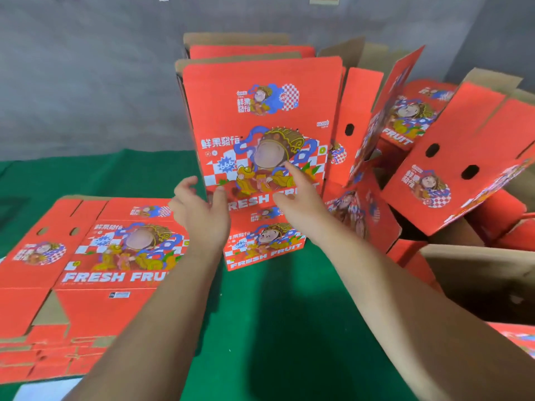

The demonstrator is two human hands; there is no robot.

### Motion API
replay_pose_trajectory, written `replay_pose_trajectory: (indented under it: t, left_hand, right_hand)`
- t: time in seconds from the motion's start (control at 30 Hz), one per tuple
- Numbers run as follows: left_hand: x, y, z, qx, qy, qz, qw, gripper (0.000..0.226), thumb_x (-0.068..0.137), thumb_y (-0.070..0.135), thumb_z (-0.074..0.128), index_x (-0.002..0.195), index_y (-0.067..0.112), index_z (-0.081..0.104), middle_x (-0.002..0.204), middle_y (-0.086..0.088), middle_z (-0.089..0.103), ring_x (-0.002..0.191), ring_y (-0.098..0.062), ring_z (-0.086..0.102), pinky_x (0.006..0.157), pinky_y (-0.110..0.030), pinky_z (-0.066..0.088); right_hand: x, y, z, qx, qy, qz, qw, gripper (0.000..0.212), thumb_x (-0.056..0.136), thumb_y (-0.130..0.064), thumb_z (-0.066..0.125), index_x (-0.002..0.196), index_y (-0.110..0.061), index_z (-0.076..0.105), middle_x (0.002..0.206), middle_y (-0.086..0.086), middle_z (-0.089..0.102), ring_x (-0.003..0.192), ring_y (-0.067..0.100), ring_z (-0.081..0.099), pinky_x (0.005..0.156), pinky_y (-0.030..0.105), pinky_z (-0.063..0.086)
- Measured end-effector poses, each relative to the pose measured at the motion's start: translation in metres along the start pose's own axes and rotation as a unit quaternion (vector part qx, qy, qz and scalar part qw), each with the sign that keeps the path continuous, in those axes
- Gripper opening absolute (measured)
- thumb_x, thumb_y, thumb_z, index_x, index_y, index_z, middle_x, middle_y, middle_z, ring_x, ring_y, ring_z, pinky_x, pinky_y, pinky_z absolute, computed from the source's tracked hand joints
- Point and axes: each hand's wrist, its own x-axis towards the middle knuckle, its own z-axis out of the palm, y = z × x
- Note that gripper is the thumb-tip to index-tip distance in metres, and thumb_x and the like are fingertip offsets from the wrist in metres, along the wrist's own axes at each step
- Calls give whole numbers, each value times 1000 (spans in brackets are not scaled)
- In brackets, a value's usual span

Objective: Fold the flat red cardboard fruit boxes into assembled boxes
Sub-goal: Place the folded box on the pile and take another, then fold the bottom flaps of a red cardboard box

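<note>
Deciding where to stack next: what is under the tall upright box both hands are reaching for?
The tall upright box stands on a smaller assembled box resting on the green cloth. The left hand and right hand cover part of where they meet.

The head camera is looking forward and down from the person's head, facing across the green worktop (278, 299) toward the grey wall (86, 68) at its far edge. It is sitting close: both forearms are reaching in from the bottom edge, filling the foreground. The wide lens is bending the edges. Only this one view is showing.
</note>
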Motion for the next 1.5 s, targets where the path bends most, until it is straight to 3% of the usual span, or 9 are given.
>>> replay_pose_trajectory:
  t: [0.17,0.33,0.47,0.53,0.73,1.07,1.2,1.3,1.5]
  left_hand:
    - [-24,-25,-4,11,-65,144,987,24,93,21,66,117,17,64,110,11,60,115,-28,53,104,-52,42]
    - [-26,-88,-37,190,-140,25,971,41,92,26,67,131,15,63,130,-13,61,124,-37,54,105,-45,43]
    - [-39,-154,-66,525,-312,-56,790,102,92,41,69,164,37,-3,173,-13,-9,159,-43,0,126,-56,11]
    - [-48,-174,-71,570,-304,-11,763,98,100,22,60,163,39,-14,172,-8,-19,158,-42,-5,127,-58,11]
    - [-78,-168,-60,492,-260,18,831,92,92,0,52,164,35,9,174,3,-1,145,-31,23,119,-40,28]
    - [-137,-113,-54,318,-212,35,923,79,92,13,55,164,27,26,171,-1,23,144,-28,31,119,-36,22]
    - [-134,-104,-87,99,-276,27,956,64,91,1,57,153,12,47,148,-11,57,134,-34,54,115,-49,40]
    - [-120,-131,-138,217,-123,35,968,41,98,18,61,138,13,65,145,-12,60,135,-35,53,111,-46,40]
    - [-111,-194,-239,301,6,-265,916,70,87,64,58,144,26,49,165,-17,27,151,-41,23,124,-50,15]
  right_hand:
    - [-17,-6,28,1,4,-16,1000,75,94,-17,62,161,-33,32,154,-5,40,119,21,57,108,41,49]
    - [-47,6,55,47,-19,31,998,68,93,-21,57,155,-38,39,145,8,58,123,23,59,112,51,48]
    - [-63,16,71,35,-32,67,997,67,95,-17,59,157,-32,39,151,6,53,134,28,56,112,51,46]
    - [-70,22,79,24,-52,69,996,69,95,-15,60,158,-30,37,155,1,47,135,23,54,113,48,47]
    - [-89,40,104,-25,-121,109,986,72,91,-28,61,158,-33,35,150,-4,50,116,20,61,85,29,52]
    - [-123,43,142,257,-193,377,869,29,103,-35,61,126,-19,70,111,3,79,106,22,76,101,42,58]
    - [-125,37,145,232,-135,355,895,21,104,-24,62,118,-14,74,106,9,80,97,27,77,93,46,61]
    - [-127,41,137,162,-109,352,915,17,104,-27,60,109,-23,76,105,8,80,97,32,74,92,50,58]
    - [-134,50,121,98,-111,338,929,22,109,-32,52,104,-32,74,103,2,79,102,33,72,101,55,54]
